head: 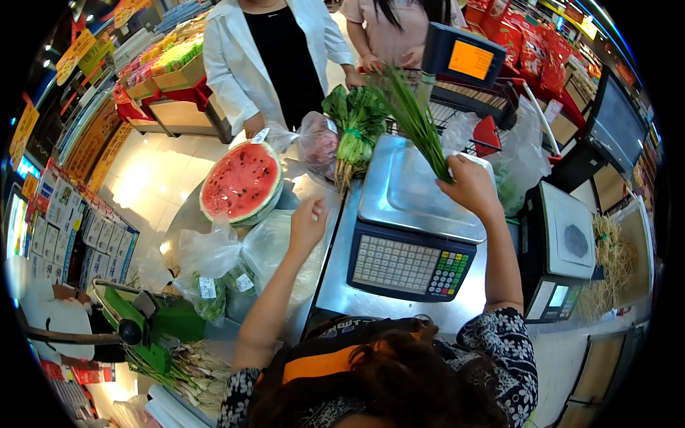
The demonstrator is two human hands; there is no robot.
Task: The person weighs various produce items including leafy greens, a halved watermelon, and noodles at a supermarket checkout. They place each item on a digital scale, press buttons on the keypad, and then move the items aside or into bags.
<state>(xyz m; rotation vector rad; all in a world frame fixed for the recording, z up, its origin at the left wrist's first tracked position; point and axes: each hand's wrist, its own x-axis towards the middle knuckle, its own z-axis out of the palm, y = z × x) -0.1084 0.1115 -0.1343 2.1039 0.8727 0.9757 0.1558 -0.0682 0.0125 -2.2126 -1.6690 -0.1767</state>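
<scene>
My right hand (471,181) grips the lower end of a bunch of long green chives or similar leaves (409,123). The bunch slants up and to the left above the steel pan (390,182) of a price-computing scale with a keypad (397,266). Over the counter left of the scale, my left hand (309,227) is empty, its fingers curled in. Beyond it sits a cut watermelon half (243,179) under clear film, bearing a label. A leafy green bunch with roots (356,139), tied with a green band, lies beside a tied plastic bag of reddish produce (318,142).
Labelled plastic bags of greens (208,291) lie on the left counter (184,219). Two people stand across it, near a shopping cart (455,101). The scale's display (468,59) rises at its far side. A second scale (559,241) stands right. Green-onion bunches (195,369) lie lower left.
</scene>
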